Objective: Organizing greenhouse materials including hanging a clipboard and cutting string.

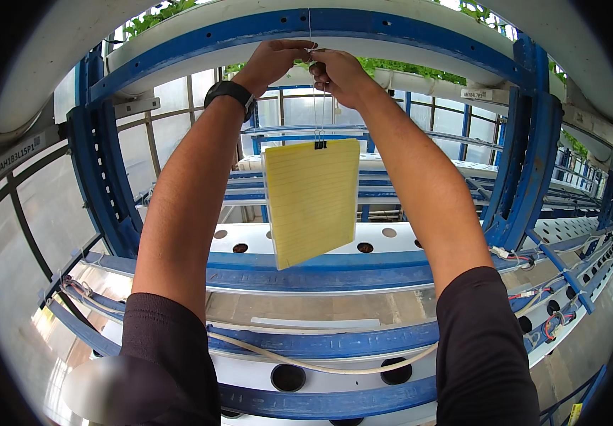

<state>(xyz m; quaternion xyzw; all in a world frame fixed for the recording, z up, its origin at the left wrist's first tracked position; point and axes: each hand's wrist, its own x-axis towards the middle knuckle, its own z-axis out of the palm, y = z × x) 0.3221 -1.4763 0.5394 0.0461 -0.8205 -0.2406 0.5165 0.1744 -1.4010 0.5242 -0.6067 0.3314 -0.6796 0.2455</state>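
My left hand (276,63) and my right hand (340,73) meet just under a blue metal crossbeam (338,22). Between their fingertips they pinch a thin white string (310,26), which runs up over the beam's face. Two strands drop below my right hand to a black binder clip (320,144). From this clip hangs a yellow lined sheet (312,199) with a clear plastic edge around it, tilted slightly. My fingers hide the part of the string they hold, so any knot there cannot be made out. A black watch sits on my left wrist.
Blue uprights (530,144) flank me, with labelled brackets beside them. Blue rails (317,271) cross below the sheet, over white channels with round holes (288,377). A pale cable (306,366) sags along a lower rail. Wires (554,325) hang at right; leafy plants (413,69) grow behind.
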